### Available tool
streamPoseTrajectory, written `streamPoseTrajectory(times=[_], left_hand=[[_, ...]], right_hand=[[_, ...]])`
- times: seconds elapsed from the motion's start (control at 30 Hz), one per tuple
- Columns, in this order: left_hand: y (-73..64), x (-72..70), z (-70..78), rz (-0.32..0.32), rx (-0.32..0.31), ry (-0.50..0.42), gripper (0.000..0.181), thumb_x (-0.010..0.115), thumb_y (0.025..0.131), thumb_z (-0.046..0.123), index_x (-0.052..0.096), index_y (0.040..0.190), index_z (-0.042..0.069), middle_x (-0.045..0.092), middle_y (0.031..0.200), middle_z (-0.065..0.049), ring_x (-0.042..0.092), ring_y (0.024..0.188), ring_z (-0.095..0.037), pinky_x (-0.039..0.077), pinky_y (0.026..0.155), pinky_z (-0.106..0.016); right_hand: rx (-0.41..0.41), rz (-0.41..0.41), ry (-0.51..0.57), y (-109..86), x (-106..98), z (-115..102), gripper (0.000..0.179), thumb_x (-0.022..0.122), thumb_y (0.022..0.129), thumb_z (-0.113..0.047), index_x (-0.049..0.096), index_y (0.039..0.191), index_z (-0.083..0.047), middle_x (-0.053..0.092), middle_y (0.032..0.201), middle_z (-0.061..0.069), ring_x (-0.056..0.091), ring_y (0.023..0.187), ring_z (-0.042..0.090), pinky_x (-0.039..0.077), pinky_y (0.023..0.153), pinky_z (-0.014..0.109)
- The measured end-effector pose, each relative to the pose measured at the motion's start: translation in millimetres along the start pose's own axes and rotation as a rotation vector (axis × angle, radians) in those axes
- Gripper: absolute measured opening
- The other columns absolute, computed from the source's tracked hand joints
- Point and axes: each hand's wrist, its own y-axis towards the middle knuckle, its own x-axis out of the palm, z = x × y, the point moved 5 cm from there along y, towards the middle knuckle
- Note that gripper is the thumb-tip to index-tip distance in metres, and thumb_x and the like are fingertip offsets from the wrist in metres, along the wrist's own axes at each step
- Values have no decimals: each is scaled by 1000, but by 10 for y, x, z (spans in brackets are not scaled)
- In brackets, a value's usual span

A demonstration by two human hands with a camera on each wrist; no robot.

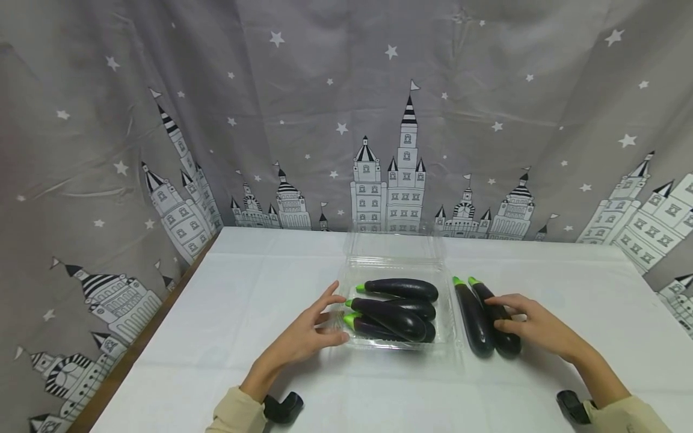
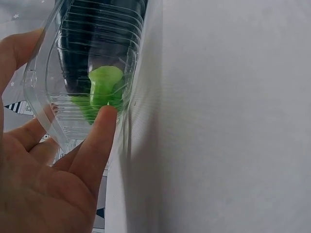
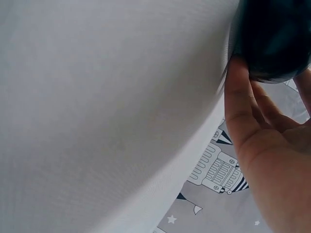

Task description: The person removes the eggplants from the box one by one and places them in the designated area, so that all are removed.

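A clear plastic clamshell box stands on the white-covered table, with several dark eggplants with green stems piled inside. Its lid is folded back, away from me. My left hand is at the box's left side, fingers spread, fingertips touching the clear wall; green stem ends show through the plastic. To the right of the box, two eggplants lie side by side. My right hand grips the outer eggplant with thumb and fingers; the inner eggplant lies against it.
The white tablecloth spreads around the box. Behind the table hangs a grey curtain with castles and stars. A brown wooden edge runs along the table's left side. Black wrist devices sit at both sleeves.
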Motion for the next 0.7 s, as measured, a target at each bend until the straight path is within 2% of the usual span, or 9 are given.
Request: streamPoseTrajectory(times=[0.33,0.7], left_hand=[[6,7,6,0,10,-14,69,74,88,23,40,146,4,4,165,-8,32,136,-53,42,103,-56],[-6,-1,-15,7,3,-19,67,73,89,21,41,145,5,5,165,-4,30,136,-53,40,104,-55]], right_hand=[[-15,3,3,-8,9,11,47,66,92,-17,57,134,1,48,136,31,51,116,46,47,86,63],[7,13,29,-12,-2,13,52,65,93,-23,53,139,-1,45,140,29,51,116,46,48,85,61]])
